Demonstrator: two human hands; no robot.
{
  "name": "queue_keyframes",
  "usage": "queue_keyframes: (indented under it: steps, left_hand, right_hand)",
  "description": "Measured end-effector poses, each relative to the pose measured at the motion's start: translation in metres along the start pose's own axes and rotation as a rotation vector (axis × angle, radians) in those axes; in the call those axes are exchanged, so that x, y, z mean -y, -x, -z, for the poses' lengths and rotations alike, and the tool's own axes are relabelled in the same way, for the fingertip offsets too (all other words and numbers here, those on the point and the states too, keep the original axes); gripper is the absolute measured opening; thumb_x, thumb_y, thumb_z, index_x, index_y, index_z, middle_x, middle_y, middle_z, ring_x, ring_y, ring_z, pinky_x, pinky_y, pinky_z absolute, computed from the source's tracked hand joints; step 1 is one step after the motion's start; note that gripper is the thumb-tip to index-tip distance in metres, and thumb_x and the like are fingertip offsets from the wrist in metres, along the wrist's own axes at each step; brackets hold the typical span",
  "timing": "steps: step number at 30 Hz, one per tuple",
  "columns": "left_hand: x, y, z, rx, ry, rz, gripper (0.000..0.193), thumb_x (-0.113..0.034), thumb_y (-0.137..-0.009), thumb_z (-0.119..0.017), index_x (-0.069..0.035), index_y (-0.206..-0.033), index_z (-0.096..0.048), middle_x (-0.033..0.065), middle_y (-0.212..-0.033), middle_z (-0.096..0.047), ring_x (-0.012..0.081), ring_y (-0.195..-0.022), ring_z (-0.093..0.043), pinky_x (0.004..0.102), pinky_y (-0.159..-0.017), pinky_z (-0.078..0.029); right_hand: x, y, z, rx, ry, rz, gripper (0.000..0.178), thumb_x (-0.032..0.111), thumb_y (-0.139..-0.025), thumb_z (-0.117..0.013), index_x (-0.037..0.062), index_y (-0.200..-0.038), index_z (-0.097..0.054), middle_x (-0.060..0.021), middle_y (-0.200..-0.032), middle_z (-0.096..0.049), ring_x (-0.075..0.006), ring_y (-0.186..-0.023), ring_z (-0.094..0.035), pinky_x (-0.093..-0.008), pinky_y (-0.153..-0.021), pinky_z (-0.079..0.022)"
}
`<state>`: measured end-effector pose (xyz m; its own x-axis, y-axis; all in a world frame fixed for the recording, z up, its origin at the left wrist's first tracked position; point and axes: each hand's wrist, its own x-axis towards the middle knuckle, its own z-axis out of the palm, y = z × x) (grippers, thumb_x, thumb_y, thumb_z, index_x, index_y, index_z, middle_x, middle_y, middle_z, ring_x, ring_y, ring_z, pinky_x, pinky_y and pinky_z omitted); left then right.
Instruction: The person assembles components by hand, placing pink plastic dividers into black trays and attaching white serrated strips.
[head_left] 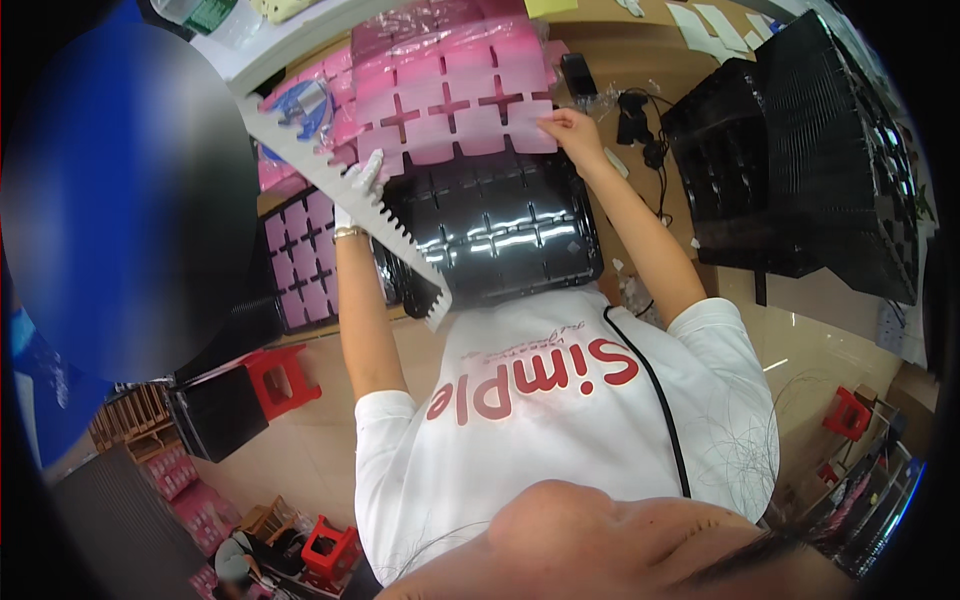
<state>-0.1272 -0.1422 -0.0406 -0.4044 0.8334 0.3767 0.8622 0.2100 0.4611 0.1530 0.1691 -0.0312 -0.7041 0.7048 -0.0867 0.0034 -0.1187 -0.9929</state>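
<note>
A thin pink sheet (455, 130) with rows of cross-shaped cutouts stretches over the far side of a shiny black plastic tray (500, 245) with moulded compartments. My right hand (570, 130) pinches the sheet's right edge between thumb and fingers. At its near left corner is my left hand (368, 178), in a white glove, its fingers closed against the sheet; a grey toothed strip (350, 205) in the foreground covers part of this hand. The tray lies right in front of my body, its near compartments uncovered.
More pink sheets (440, 40) lie behind. A black tray with pink inside (298, 255) and a blue tape roll (305, 105) are at left. Stacked black trays (740, 170), a black box-shaped object (577, 78) and cables (650, 140) sit at right. A red stool (280, 380) stands lower left.
</note>
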Motion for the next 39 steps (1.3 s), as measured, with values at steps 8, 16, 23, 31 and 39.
queue_keyframes:
  steps: [8, 16, 23, 31, 39]
  left_hand:
    - [-0.146, 0.058, 0.015, 0.009, 0.822, 1.128, 0.018, -0.011, -0.088, -0.056, 0.0, -0.1, -0.065, 0.0043, -0.084, -0.067, 0.0139, -0.066, -0.063, 0.0252, -0.064, -0.05]
    - [-0.186, 0.114, 0.015, 0.242, 0.163, 1.148, 0.049, -0.051, -0.08, -0.066, -0.003, -0.081, -0.068, 0.0048, -0.061, -0.064, 0.0101, -0.052, -0.055, 0.0258, -0.056, -0.045]
    - [-0.186, 0.124, 0.021, 0.333, 0.045, 1.12, 0.048, -0.053, -0.079, -0.066, -0.005, -0.08, -0.07, 0.0069, -0.063, -0.066, 0.0139, -0.06, -0.063, 0.0287, -0.064, -0.049]
    - [-0.198, 0.112, 0.025, 0.358, -0.227, 1.046, 0.054, -0.057, -0.073, -0.068, -0.004, -0.085, -0.068, 0.0156, -0.082, -0.068, 0.0316, -0.08, -0.065, 0.0377, -0.075, -0.051]
    - [-0.13, 0.041, 0.013, -0.021, -0.431, 0.421, 0.031, -0.027, -0.087, -0.057, -0.005, -0.108, -0.06, 0.0182, -0.108, -0.06, 0.0332, -0.097, -0.058, 0.045, -0.08, -0.049]
  right_hand:
    - [-0.015, 0.123, 0.035, -0.07, 0.072, -0.237, 0.015, 0.009, -0.079, -0.071, 0.0013, -0.091, -0.066, -0.0019, -0.077, -0.064, -0.0071, -0.067, -0.056, -0.0203, -0.061, -0.044]
    - [-0.053, 0.184, 0.035, -0.154, 0.409, -0.099, 0.02, 0.009, -0.077, -0.072, 0.0003, -0.093, -0.062, 0.0004, -0.073, -0.06, -0.0053, -0.062, -0.049, -0.0207, -0.058, -0.042]
    - [-0.045, 0.195, 0.028, -0.172, 0.519, -0.001, 0.044, 0.012, -0.073, -0.074, 0.0019, -0.11, -0.054, -0.0023, -0.069, -0.058, -0.0095, -0.059, -0.051, -0.0244, -0.056, -0.044]
    - [-0.017, 0.191, 0.025, -0.187, 0.692, -0.072, 0.049, 0.014, -0.073, -0.072, -0.0001, -0.115, -0.051, -0.0082, -0.075, -0.057, -0.0207, -0.066, -0.056, -0.0328, -0.063, -0.047]
    - [0.0, 0.096, 0.022, -0.376, 1.175, 0.45, 0.042, 0.015, -0.084, -0.056, 0.001, -0.123, -0.05, -0.0195, -0.119, -0.053, -0.0339, -0.116, -0.047, -0.0472, -0.094, -0.039]
